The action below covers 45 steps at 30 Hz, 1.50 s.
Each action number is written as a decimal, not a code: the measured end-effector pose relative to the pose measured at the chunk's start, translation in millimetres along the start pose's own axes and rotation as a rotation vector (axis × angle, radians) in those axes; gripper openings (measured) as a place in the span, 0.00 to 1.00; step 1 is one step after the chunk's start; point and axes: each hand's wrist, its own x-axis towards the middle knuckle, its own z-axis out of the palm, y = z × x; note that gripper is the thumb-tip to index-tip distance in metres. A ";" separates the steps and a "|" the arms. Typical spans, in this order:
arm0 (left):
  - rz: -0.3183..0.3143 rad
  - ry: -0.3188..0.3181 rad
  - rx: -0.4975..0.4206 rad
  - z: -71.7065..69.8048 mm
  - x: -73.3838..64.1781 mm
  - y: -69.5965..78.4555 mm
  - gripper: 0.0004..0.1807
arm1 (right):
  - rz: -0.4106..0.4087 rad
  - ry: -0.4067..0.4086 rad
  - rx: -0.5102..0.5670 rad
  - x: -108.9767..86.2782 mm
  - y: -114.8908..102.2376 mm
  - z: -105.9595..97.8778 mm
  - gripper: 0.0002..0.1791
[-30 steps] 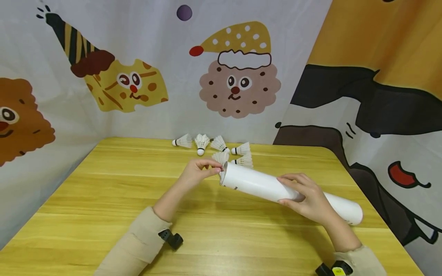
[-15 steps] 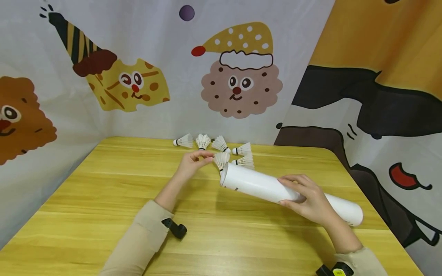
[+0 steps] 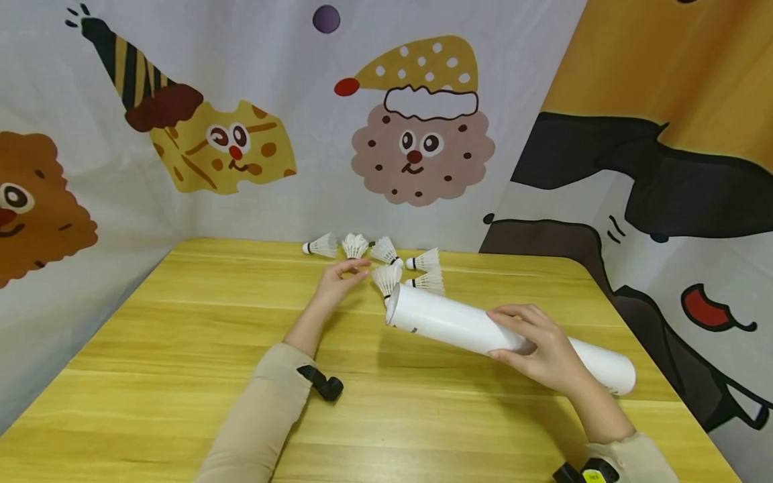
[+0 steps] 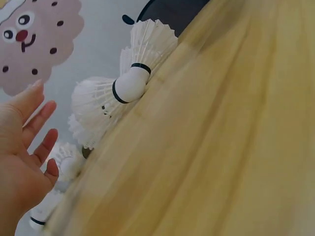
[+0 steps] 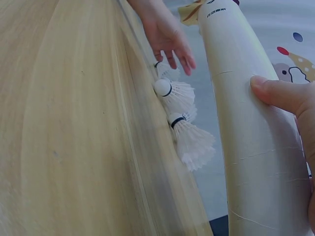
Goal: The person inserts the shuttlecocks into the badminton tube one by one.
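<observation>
Head view: right hand [image 3: 540, 349] around white tube [image 3: 449, 320], left hand [image 3: 339, 282] loose and empty, above wooden table [image 3: 181, 362] before cartoon cloth [image 3: 260, 54]

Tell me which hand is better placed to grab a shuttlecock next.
Probably the left hand: it holds nothing and is near the shuttlecocks, while the right hand grips the tube.

A person's right hand [image 3: 537, 345] is gripping a long white tube [image 3: 447, 318] slanting across a wooden table [image 3: 181, 376], its left end overlapping one white shuttlecock [image 3: 388, 276]. The left hand [image 3: 338, 280] is hanging just beside that shuttlecock, fingers loosely bent. Five more shuttlecocks [image 3: 425, 259] are lying near the far edge, before a backdrop [image 3: 266, 221] showing cartoon characters.
</observation>
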 end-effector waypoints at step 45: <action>-0.127 0.003 0.077 8.8 11.1 -28.2 0.09 | -0.019 0.009 0.017 -0.2 2.0 -3.4 0.36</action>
